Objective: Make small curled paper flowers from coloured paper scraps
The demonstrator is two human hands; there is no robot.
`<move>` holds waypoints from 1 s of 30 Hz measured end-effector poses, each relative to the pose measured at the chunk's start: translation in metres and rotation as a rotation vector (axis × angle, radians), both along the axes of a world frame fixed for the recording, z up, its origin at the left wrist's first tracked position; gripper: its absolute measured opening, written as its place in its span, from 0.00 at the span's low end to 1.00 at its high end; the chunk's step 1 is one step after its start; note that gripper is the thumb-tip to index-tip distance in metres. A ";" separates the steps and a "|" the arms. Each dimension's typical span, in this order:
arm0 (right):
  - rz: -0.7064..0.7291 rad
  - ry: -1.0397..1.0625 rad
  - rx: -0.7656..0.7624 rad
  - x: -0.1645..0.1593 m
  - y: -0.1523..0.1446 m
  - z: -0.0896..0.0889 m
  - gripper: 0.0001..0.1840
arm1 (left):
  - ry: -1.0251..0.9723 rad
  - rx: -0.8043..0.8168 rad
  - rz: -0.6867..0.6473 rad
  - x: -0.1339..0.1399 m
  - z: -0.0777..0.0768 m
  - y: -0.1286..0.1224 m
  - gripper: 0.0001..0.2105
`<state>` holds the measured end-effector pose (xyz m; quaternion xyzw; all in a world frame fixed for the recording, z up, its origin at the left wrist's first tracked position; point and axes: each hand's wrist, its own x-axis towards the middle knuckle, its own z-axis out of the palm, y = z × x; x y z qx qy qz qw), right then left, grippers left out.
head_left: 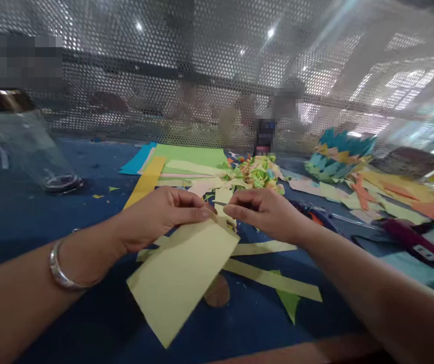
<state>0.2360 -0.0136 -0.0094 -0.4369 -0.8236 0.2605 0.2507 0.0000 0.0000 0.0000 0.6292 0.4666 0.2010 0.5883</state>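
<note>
From the head view, I see a pale yellow sheet [184,278] slanting over the blue table [247,326], its far edge up at the fingers and one corner pointing toward the person. It looks light and thin, stiff enough to stay nearly flat when held by one edge; the dull surface should not slip, but I'd expect it to crease or tear under a hard pinch. An edge or corner, between thumb and forefinger, seems the best place to take it.

The left hand [154,215] does that, thumb pressed down on the far edge, so most of the sheet hangs out below the fingertips. The right hand [270,215] is just beside the same edge, fingers curled and thumb close to them; whether it pinches anything I can't tell. Paper strips [272,279] lie under and beside the sheet.
</note>
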 end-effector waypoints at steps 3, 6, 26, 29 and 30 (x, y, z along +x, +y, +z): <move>-0.029 -0.028 0.013 0.004 0.001 0.000 0.24 | 0.078 0.117 0.014 -0.013 0.009 0.012 0.10; -0.048 -0.057 0.029 0.008 0.004 0.000 0.23 | 0.292 0.266 0.001 -0.023 0.014 0.021 0.10; -0.277 -0.406 0.088 0.028 0.020 0.003 0.24 | 0.509 0.822 -0.101 0.002 -0.003 0.009 0.11; -0.261 -0.251 0.083 0.029 0.019 0.004 0.26 | 0.461 0.780 -0.150 0.015 -0.001 0.018 0.12; -0.257 -0.192 0.073 0.029 0.018 0.004 0.27 | 0.422 0.728 -0.181 0.022 -0.001 0.021 0.12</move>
